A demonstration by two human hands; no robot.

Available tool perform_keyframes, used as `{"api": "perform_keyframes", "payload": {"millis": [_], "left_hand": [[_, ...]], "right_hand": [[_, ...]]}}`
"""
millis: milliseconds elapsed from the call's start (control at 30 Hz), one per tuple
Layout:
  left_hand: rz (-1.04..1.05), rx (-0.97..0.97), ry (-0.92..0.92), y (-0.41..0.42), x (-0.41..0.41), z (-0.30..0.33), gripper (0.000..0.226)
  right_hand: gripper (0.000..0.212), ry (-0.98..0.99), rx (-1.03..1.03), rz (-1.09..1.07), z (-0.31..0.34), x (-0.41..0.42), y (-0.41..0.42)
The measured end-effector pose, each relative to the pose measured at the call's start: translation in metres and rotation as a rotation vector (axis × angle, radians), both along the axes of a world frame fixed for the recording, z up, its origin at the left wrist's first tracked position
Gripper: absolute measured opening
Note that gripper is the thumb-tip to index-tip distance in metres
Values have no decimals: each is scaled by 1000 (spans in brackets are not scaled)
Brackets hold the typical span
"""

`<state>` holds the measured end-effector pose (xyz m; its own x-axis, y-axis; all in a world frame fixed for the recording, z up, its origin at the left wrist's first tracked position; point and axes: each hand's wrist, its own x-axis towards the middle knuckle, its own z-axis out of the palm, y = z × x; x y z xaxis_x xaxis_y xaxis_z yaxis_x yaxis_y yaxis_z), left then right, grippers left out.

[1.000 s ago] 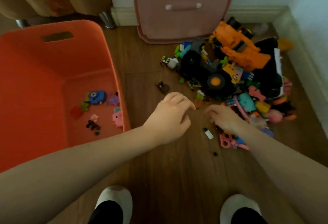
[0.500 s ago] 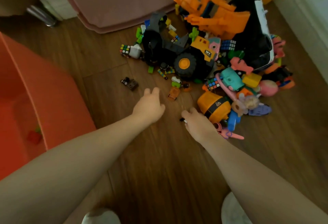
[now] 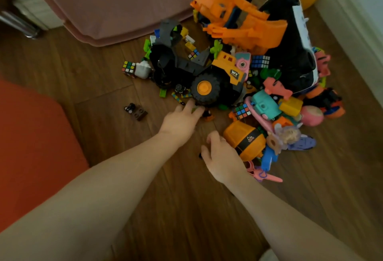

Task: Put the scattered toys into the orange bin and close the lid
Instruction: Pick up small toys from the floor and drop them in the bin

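Gathering step, early: most toys sit in a pile on the floor w/ the orange bin (image 3: 31, 147) at left. Left hand (image 3: 180, 122), fingers spread, reaches small bits under the yellow truck (image 3: 219, 78). Right hand (image 3: 219, 157) curls over a small dark piece; grip unclear. Next: pinch, carry left to bin. Truck's long axis runs upper-right to lower-left.
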<state>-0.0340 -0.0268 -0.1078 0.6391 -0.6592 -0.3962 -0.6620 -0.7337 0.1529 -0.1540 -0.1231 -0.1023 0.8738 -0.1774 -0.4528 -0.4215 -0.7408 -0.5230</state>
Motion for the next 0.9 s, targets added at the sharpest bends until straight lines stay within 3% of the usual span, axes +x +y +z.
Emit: {"api": "perform_keyframes", "payload": {"millis": [167,267,433,567,700,733,900], "left_hand": [[-18,46,24,4,1,-1,46],[119,37,105,11,0,0,51],[195,104,183,31,-7,7,37],[228,137,252,44,-13,17,28],[327,54,379,55,-22,36,24],[371,-32,415,57,-24,45,20],[521,-614,481,68,-21,121,15]], "right_hand": [[42,161,-138,196,0,8,5],[31,155,-173,216,0,12,8],[16,189,-139,195,-4,14,13],[18,236,168,-107,2,9,11],[11,355,727,-811,31,14,17],[12,374,789,-878,42,18,20],[17,235,998,-729,92,30,40]]}}
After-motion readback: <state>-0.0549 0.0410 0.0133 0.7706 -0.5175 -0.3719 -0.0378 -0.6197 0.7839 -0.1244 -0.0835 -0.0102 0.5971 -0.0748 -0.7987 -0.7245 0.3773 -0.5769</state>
